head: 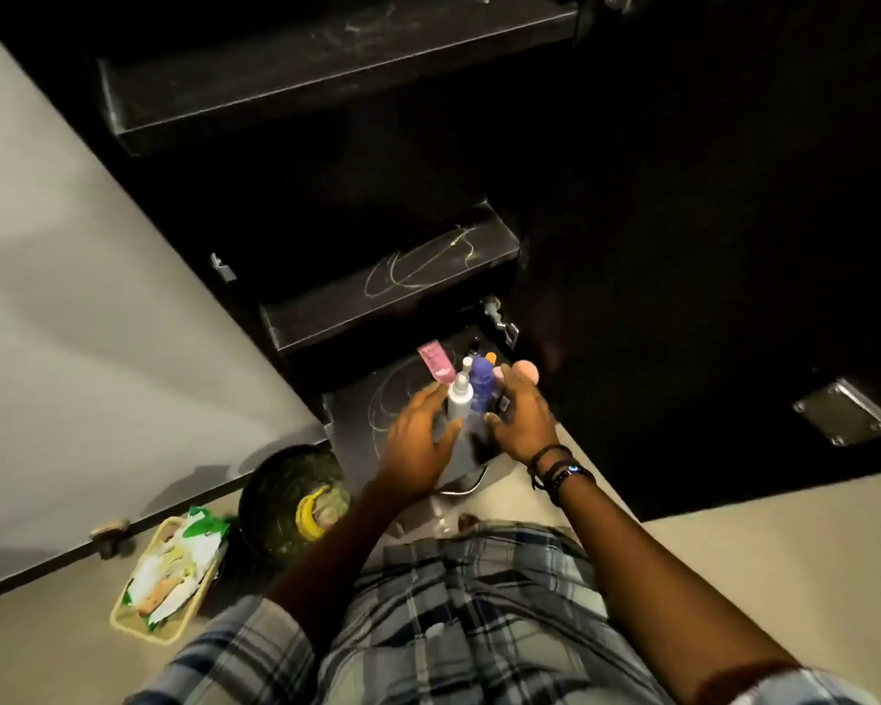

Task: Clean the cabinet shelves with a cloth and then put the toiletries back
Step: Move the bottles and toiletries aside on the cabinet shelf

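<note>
Plaid shirt (471,602), left hand (423,437), right hand (522,417) around a caddy (471,452) of bottles (480,386)

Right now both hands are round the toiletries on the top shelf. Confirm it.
Wrong shelf: the head view shows the left hand and right hand round the toiletries on the lowest shelf, not the top one.
</note>
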The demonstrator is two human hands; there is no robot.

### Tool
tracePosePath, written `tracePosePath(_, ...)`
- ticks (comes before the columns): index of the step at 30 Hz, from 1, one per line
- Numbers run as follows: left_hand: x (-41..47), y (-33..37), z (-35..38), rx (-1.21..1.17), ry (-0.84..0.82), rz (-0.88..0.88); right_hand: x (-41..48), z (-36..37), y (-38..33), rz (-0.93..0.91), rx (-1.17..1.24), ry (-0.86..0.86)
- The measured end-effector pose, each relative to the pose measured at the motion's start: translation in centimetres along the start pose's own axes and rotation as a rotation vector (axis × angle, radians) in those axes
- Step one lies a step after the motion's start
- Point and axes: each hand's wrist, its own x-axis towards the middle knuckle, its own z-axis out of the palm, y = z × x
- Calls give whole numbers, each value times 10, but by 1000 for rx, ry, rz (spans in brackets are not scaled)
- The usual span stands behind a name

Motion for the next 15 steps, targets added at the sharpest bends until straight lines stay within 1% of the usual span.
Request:
tracePosePath(2, 24, -2, 7, 15, -7, 24, 25, -7, 3, -69, -82, -22)
tracePosePath(4, 44, -3, 9, 71, -46, -25, 46, -14, 0, -79, -198, -92)
tracePosePath(7, 62, 1, 20, 92, -95, -9, 68, -12, 3, -141, -293, -198)
tracePosePath(8, 63, 9, 19, 105, -137, -25, 71, -11, 3, -165, -327, -219)
tracePosePath(11, 72, 13, 26, 238, -236, -137, 80, -7, 6, -181, -363, -222)
tracePosePath(15, 74, 8, 24, 329, -243, -163, 81, -7, 5, -189, -391, -259)
